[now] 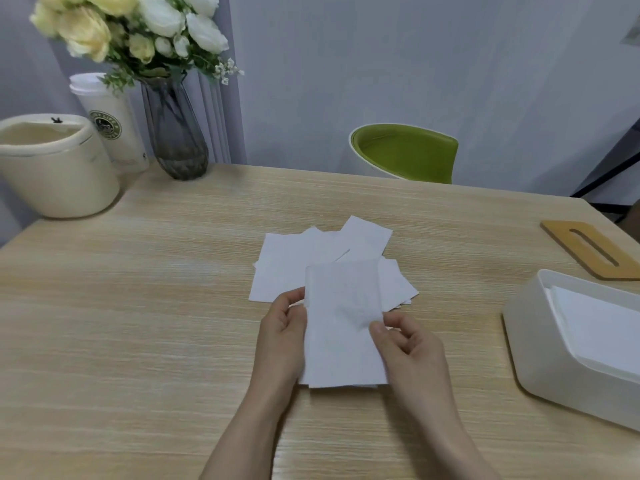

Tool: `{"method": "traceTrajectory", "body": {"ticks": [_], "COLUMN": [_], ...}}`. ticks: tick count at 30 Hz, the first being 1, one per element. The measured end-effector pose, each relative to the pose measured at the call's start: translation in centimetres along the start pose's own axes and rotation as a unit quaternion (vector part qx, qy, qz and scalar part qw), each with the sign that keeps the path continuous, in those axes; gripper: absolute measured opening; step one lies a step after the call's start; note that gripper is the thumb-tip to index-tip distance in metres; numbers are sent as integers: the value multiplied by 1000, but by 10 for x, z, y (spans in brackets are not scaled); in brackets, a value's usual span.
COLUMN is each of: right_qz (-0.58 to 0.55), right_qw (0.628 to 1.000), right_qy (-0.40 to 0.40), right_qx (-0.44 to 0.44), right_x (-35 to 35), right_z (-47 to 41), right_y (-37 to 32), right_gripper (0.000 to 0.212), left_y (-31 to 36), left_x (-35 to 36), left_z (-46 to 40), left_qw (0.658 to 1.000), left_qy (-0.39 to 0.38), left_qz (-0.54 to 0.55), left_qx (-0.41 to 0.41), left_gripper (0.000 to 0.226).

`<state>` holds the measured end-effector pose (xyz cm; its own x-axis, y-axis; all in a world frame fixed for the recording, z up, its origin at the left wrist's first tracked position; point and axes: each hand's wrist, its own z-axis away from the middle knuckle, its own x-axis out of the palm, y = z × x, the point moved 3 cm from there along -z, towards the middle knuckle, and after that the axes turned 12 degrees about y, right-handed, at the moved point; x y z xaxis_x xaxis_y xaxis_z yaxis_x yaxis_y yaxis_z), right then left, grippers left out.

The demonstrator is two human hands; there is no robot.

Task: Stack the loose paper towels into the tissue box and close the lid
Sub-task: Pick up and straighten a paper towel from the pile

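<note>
Head view: left hand (282, 336) and right hand (405, 344) pinch one paper towel (341, 327); square its edges before carrying it right to the tissue box (540, 344).

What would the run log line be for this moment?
both hands: left hand and right hand hold paper towel | loose towels on table | tissue box open | lid off

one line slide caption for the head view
Both hands hold a paper towel above loose towels; tissue box open.
</note>
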<state>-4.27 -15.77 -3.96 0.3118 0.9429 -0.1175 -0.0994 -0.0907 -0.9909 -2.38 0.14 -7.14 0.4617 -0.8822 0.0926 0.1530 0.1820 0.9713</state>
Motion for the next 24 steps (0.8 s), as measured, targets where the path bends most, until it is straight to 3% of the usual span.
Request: {"method": "traceTrajectory", "body": {"ticks": [19,24], "right_qz": [39,90], "right_qw": [998,989], "right_qy": [19,51], "right_qx": [-45,-104], "right_x": [5,3], "right_z": [-1,-1], "right_y": [9,9], "right_gripper": [9,13], "left_y": [2,2], "left_x": [3,3], "left_z": [5,5], "left_qw": [997,998], "left_qy": [-37,-29], "left_qz": [73,60], "left_qx": [-14,-4], "left_gripper": [16,19]}}
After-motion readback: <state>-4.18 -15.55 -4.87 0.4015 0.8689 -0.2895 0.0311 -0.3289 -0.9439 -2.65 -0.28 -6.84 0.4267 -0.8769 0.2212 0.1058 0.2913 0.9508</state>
